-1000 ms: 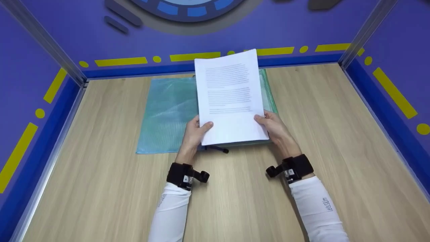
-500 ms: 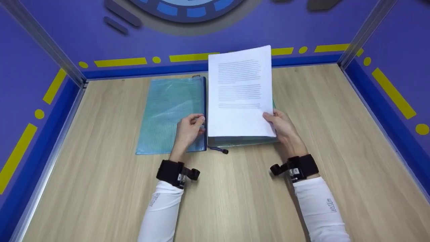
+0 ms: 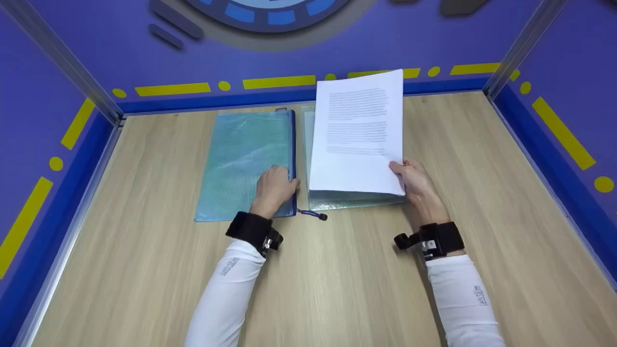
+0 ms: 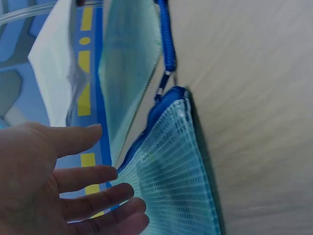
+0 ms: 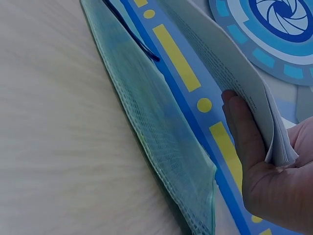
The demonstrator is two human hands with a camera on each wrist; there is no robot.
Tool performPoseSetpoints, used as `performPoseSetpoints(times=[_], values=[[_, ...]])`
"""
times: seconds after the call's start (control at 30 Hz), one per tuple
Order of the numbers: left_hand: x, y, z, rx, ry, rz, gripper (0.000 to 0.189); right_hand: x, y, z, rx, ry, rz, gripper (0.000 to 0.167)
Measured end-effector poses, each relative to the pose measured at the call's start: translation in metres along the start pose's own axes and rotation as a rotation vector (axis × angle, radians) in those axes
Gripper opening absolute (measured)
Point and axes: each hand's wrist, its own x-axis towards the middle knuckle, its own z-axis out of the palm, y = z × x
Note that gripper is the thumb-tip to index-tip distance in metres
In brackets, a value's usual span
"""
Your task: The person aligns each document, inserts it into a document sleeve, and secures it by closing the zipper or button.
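In the head view, a stack of printed paper sheets (image 3: pixel 356 120) is held up at a tilt. My right hand (image 3: pixel 418 180) pinches its lower right side, thumb on the printed face. In the right wrist view the fingers (image 5: pixel 247 132) lie along one side of the stack (image 5: pixel 269 112). My left hand (image 3: pixel 274 188) is over the right part of a blue mesh zipper pouch (image 3: pixel 241 144). Its fingers look extended and loosely spread in the left wrist view, holding nothing. Whether they touch the pouch (image 4: pixel 171 181) is unclear. A greenish clear pouch (image 3: pixel 328 201) lies partly hidden beneath the raised papers.
A dark blue zipper cord (image 3: pixel 312 213) sticks out from the blue pouch's near right corner. Both pouches lie on a wood-grain table (image 3: pixel 337 279). Purple-blue panels with yellow marks (image 3: pixel 178 90) enclose its back and sides.
My left hand has let go of the papers and moved left, over the blue pouch, turning palm down. My right hand has carried the stack to the right, uncovering the pouch's zipper edge.
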Motion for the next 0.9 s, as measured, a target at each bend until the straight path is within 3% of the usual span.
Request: performPoseSetpoints(times=[0.3, 0.53, 0.9], values=[[0.002, 0.005, 0.012, 0.198, -0.009, -0.060, 0.037, 0.001, 0.001, 0.000, -0.023, 0.009, 0.004, 0.050], [0.002, 0.003, 0.015, 0.177, -0.013, -0.100, 0.029, -0.001, 0.001, -0.001, 0.033, -0.007, -0.004, 0.051], [0.003, 0.001, 0.016, 0.165, 0.020, -0.081, 0.035, -0.002, 0.001, 0.000, 0.038, -0.028, -0.001, 0.050]])
